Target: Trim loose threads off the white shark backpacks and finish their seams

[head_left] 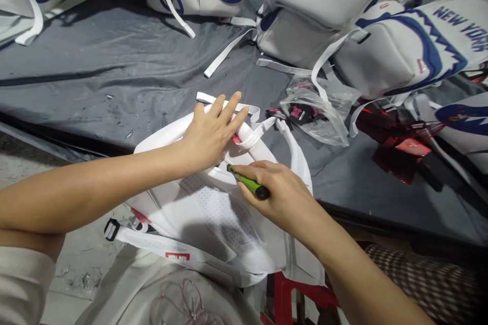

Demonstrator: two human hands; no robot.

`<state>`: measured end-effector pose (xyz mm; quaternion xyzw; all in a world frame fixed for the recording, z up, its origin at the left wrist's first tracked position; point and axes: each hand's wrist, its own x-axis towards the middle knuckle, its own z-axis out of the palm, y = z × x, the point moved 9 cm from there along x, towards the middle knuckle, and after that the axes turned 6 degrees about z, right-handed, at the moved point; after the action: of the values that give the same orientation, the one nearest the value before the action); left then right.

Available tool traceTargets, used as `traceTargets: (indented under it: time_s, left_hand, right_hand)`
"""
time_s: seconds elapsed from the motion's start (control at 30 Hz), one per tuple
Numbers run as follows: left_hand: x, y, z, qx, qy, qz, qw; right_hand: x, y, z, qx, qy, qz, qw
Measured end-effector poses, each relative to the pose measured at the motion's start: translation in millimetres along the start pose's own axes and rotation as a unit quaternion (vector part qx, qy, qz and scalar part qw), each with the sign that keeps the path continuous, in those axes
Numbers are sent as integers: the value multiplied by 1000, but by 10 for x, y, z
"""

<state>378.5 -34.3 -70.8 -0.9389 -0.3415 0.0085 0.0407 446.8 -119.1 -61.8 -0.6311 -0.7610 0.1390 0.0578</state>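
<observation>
While pressed flat on the white backpack (213, 213) at the near bench (114, 81) edge, left hand (211, 134) fingers spread; right hand (278, 193) clamped on a green tool (247, 183). Far right, backpack (415, 45) lettered "NEW YORK".

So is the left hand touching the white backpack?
Touching. The head view shows the left hand pressed flat on the top of the white backpack, with no gap beneath the palm.
</observation>
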Motion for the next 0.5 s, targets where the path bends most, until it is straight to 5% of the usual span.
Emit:
traceTargets:
  time_s: [0.5]
  left_hand:
    - [-33,4,-85,15,-9,22,1000]
  right_hand:
    - [-78,14,44,13,32,50,998]
